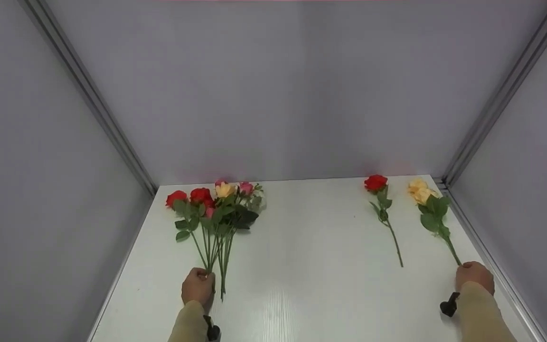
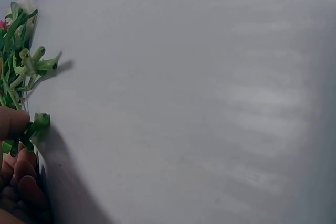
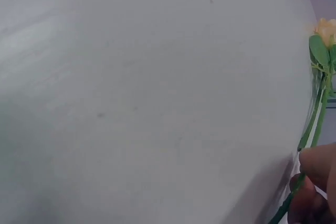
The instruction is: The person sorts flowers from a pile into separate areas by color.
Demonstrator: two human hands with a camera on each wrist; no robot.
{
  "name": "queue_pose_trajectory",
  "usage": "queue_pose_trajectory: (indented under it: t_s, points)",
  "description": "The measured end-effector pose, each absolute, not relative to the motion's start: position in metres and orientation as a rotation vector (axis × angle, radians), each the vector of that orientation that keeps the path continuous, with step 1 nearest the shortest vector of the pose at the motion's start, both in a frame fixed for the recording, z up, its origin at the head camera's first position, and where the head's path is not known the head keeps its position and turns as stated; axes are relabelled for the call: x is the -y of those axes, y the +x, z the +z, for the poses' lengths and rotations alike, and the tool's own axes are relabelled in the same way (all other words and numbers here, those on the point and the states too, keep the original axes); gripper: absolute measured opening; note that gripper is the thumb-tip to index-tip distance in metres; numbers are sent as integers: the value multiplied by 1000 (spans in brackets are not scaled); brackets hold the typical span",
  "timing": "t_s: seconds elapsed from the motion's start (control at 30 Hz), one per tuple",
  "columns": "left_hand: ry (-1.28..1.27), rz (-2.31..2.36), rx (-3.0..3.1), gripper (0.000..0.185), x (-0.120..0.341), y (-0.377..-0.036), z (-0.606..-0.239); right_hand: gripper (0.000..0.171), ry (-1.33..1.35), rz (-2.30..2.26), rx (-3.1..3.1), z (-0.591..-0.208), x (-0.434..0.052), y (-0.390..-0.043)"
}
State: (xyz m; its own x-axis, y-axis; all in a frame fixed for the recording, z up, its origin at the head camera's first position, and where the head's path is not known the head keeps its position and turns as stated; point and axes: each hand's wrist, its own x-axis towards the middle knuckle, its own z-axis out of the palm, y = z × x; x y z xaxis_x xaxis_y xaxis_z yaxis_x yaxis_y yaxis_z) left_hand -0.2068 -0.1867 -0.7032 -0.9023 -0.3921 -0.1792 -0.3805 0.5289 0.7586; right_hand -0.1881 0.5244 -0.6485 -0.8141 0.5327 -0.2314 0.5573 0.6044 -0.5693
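A bunch of several artificial roses (image 1: 216,209), red, pink and yellow, lies on the white table (image 1: 302,266) at the left. My left hand (image 1: 198,286) grips the lower ends of its green stems (image 2: 31,66). At the far right lies a single yellow rose (image 1: 421,192); my right hand (image 1: 474,275) pinches the bottom of its stem (image 3: 314,124). A single red rose (image 1: 376,183) lies between the two, untouched, its stem pointing toward me.
Grey panel walls enclose the table at the back and on both sides, with metal rails in the corners. The table's right edge (image 1: 496,266) runs close beside my right hand. Black wrist camera mounts (image 1: 449,304) sit on both forearms.
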Motion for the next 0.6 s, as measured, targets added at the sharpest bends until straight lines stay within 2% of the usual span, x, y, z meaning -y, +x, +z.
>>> queue_pose_trajectory:
  t_s: [0.6]
  points:
    - [663,-1326,2724,31,188,-209,-712,38,876,-898,-2828,-645,-521,-186]
